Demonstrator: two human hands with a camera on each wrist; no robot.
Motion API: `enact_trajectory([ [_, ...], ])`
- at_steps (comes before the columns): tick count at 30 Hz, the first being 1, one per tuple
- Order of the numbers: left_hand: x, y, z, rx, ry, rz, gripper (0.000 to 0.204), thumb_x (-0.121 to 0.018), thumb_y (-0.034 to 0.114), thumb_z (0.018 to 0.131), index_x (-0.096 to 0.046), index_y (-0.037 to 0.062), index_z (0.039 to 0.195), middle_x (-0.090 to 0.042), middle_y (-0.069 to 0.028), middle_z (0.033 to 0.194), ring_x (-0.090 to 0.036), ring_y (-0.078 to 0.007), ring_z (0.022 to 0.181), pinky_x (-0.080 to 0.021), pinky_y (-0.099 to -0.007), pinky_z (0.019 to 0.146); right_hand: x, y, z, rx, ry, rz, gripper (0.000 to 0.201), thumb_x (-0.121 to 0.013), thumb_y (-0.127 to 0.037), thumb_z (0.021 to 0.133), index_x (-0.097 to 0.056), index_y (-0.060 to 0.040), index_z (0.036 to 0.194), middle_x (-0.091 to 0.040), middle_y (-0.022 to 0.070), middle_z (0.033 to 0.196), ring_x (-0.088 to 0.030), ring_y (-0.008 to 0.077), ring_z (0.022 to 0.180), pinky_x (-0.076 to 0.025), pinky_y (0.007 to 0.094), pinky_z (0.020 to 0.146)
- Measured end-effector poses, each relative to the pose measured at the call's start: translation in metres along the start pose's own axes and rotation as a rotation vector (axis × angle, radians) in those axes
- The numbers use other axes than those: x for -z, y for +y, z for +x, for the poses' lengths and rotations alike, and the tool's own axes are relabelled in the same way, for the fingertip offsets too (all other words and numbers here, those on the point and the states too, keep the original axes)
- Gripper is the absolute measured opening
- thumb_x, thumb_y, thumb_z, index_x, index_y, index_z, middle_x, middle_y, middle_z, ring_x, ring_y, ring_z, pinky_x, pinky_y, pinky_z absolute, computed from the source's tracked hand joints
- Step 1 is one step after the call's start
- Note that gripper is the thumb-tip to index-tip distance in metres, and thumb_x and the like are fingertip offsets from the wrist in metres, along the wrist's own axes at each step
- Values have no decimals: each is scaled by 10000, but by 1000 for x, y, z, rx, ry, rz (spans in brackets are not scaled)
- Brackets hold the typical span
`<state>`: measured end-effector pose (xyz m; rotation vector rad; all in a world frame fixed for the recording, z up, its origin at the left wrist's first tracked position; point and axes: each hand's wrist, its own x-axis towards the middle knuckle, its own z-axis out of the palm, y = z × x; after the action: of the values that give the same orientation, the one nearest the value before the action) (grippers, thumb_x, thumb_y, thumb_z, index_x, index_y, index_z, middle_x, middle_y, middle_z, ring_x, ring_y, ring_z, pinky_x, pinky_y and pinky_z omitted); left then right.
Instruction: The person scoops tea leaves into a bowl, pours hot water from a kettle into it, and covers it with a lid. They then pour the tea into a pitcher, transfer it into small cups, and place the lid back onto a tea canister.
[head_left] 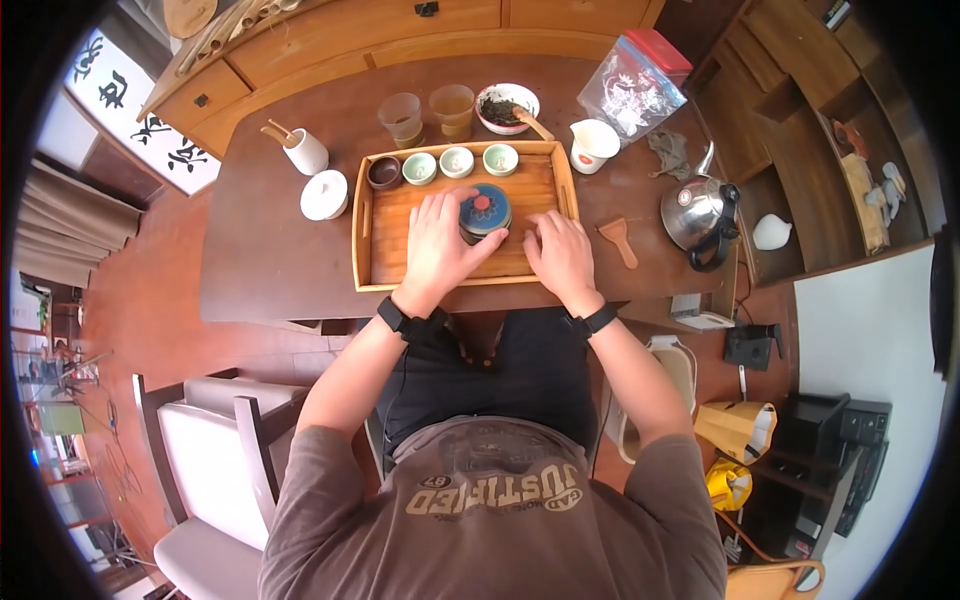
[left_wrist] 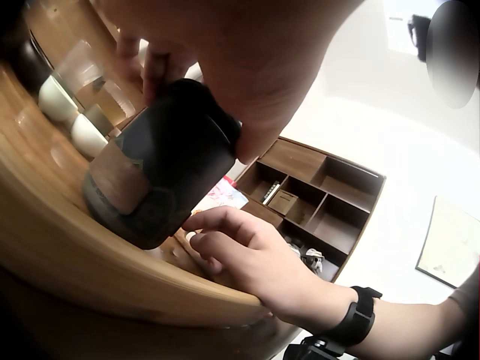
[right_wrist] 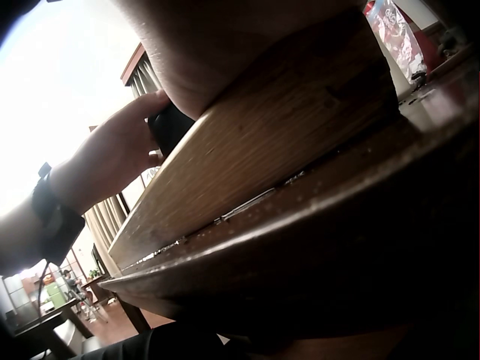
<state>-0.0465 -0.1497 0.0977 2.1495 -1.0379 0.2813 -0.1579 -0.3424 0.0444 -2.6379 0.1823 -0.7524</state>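
Observation:
On the wooden tray (head_left: 400,270) stands a round dark canister (left_wrist: 176,161) with a blue patterned lid (head_left: 488,212) and a pink centre. The left hand (head_left: 441,243) grips it from the side, thumb and fingers around its upper part. To its right the right hand (head_left: 560,255) hovers or rests over the tray's front right part, fingers loosely bent, holding nothing; in the left wrist view that hand (left_wrist: 251,259) is beside the canister, apart from it. Along the tray's back edge stand a dark cup (head_left: 384,172) and several pale green cups (head_left: 456,162).
Behind the tray are two glass cups (head_left: 400,118), a bowl of dark leaves (head_left: 505,106) and a plastic bag (head_left: 630,90). At right stand a white pitcher (head_left: 594,146), a wooden scoop (head_left: 620,243) and a steel kettle (head_left: 695,212). A lidded white bowl (head_left: 324,195) sits left.

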Motion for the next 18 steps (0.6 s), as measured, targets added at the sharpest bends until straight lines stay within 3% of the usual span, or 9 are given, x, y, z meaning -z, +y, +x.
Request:
enact_trajectory([
  [2, 2, 0, 0, 44, -26, -15, 654, -917, 349, 827, -624, 42, 1325, -718, -128, 1196, -648, -354, 1155, -479, -468, 1043, 1, -1, 0, 19, 24, -4, 154, -719, -116, 942, -706, -56, 1083, -653, 88, 882, -664, 301, 862, -520, 442, 843],
  [4, 7, 2, 0, 66, 13, -56, 641, -918, 335, 833, -628, 38, 1322, -722, -128, 1205, -656, -341, 1156, -482, -456, 1045, 3, -3, 0, -33, -34, -3, 152, -699, -128, 943, -708, -53, 1075, -691, 116, 966, -680, 323, 965, -520, 456, 907],
  [6, 7, -2, -1, 84, 51, -99, 628, -918, 322, 839, -632, 35, 1319, -727, -129, 1214, -663, -328, 1157, -484, -445, 1047, 2, -2, 0, -30, -31, 1, 149, -699, -128, 944, -708, -53, 1071, -690, 116, 963, -680, 323, 962, -520, 456, 906],
  [11, 4, -15, 0, 213, 118, -482, 580, -928, 261, 857, -634, 16, 1293, -731, -122, 1233, -664, -238, 1134, -491, -391, 1046, 3, -2, 1, -30, -39, 0, 146, -699, -129, 943, -706, -52, 1067, -687, 115, 958, -679, 324, 949, -520, 457, 905],
  [18, 5, -12, 3, 115, 80, -383, 577, -933, 263, 843, -635, 23, 1275, -732, -106, 1216, -663, -248, 1145, -479, -404, 1065, 3, -2, 0, -16, -20, 1, 154, -706, -118, 934, -700, -49, 1072, -686, 115, 960, -680, 321, 948, -523, 451, 903],
])
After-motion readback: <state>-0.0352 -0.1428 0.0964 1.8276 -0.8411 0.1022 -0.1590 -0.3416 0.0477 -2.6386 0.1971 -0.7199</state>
